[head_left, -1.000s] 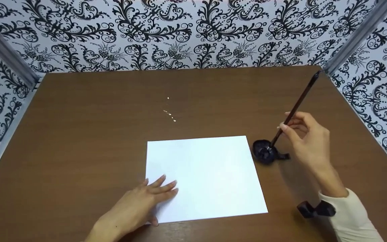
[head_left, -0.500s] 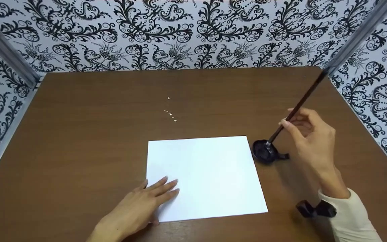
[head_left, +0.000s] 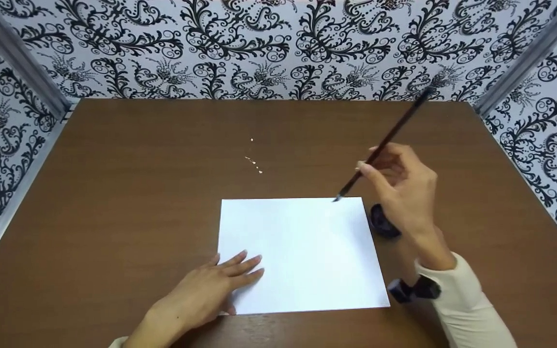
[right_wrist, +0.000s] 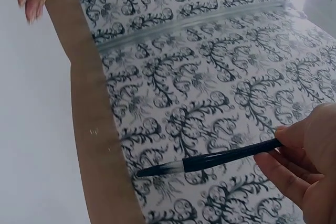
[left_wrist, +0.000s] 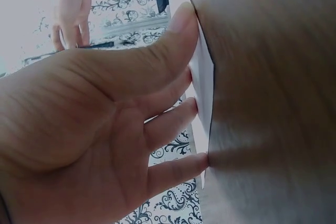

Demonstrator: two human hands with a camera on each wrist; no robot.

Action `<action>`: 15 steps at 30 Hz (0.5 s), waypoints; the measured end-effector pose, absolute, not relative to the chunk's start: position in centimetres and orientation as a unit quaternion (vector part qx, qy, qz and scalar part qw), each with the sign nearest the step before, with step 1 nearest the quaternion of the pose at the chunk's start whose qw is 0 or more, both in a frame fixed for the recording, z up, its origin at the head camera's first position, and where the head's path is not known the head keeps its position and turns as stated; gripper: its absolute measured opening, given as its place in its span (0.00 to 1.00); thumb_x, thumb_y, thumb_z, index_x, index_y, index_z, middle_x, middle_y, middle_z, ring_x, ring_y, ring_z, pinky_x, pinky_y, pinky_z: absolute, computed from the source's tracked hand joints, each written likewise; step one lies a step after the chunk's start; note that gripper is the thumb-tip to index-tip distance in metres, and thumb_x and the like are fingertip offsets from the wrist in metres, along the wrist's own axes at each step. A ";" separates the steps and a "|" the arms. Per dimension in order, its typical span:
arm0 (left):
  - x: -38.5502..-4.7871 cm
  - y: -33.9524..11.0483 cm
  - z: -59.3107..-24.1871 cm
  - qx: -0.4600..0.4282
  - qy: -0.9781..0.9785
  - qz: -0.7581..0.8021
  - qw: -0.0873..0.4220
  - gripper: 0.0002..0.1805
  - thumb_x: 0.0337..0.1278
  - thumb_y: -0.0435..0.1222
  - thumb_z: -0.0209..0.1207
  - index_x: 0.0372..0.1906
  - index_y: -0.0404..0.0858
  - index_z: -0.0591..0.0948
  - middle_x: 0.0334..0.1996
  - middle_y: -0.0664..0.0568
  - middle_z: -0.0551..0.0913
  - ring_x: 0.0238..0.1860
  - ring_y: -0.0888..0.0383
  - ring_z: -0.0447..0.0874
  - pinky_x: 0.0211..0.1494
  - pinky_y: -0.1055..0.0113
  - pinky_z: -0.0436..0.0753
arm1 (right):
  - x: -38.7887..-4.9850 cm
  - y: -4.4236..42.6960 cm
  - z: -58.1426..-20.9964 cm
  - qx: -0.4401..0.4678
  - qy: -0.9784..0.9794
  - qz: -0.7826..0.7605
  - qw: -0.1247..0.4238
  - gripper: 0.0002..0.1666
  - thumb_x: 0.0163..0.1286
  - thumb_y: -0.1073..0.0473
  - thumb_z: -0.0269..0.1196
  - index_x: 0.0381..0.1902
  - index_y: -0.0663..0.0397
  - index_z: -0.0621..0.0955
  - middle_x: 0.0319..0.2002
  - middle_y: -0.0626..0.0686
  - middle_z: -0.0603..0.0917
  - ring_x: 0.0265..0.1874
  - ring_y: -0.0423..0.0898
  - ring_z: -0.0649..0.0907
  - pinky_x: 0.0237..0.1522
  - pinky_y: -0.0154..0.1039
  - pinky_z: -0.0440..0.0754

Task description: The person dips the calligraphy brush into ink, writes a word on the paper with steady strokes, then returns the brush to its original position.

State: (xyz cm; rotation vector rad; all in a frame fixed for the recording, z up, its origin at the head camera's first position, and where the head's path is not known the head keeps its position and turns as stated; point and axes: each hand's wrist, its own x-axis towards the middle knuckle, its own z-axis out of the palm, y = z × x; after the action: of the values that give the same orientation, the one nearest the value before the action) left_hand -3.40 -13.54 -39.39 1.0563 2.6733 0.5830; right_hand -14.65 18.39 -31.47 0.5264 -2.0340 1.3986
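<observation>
A sheet of white paper (head_left: 302,251) lies on the brown table. My left hand (head_left: 208,287) rests on its lower left corner with fingers spread and straight; in the left wrist view the fingertips (left_wrist: 191,107) touch the sheet. Between thumb and fingers, my right hand (head_left: 406,193) pinches a dark paintbrush (head_left: 394,128) by its handle. The brush slants, its dark bristles (right_wrist: 152,170) pointing down over the paper's top edge; whether they touch the sheet I cannot tell. Beside the paper's right edge stands a small black dish (head_left: 382,222), partly hidden behind the right hand.
Several small pale flecks (head_left: 254,163) mark the tabletop (head_left: 138,193) behind the paper. Black-and-white patterned panels (head_left: 240,48) rise at the back and both sides. A black device (head_left: 414,288) is strapped at the right wrist.
My right hand has lifted the paintbrush out of the black dish and carried it left, over the paper's upper right part. The left hand keeps its place on the sheet.
</observation>
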 end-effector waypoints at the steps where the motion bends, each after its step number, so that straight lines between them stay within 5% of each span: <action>1: -3.4 -13.5 -39.4 0.359 0.906 0.199 0.101 0.40 0.43 0.40 0.67 0.68 0.42 0.70 0.70 0.51 0.62 0.69 0.48 0.60 0.62 0.39 0.65 | -14.9 17.9 -31.7 0.204 -0.763 0.535 0.299 0.16 0.53 0.75 0.69 0.40 0.70 0.80 0.33 0.56 0.85 0.30 0.46 0.86 0.33 0.36 0.84; 15: -3.5 -13.4 -39.5 0.350 0.914 0.180 0.101 0.43 0.37 0.39 0.70 0.67 0.45 0.71 0.70 0.55 0.63 0.69 0.51 0.61 0.62 0.40 0.66 | -16.8 9.9 -35.0 0.309 -0.729 0.534 0.296 0.13 0.56 0.66 0.70 0.38 0.67 0.80 0.30 0.56 0.84 0.27 0.46 0.85 0.28 0.34 0.84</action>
State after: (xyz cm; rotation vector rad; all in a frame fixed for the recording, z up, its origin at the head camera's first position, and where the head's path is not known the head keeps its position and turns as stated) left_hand -3.51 -13.40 -39.48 1.0349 2.6986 0.5317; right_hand -16.81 9.86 -35.02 0.8213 -1.9390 1.4211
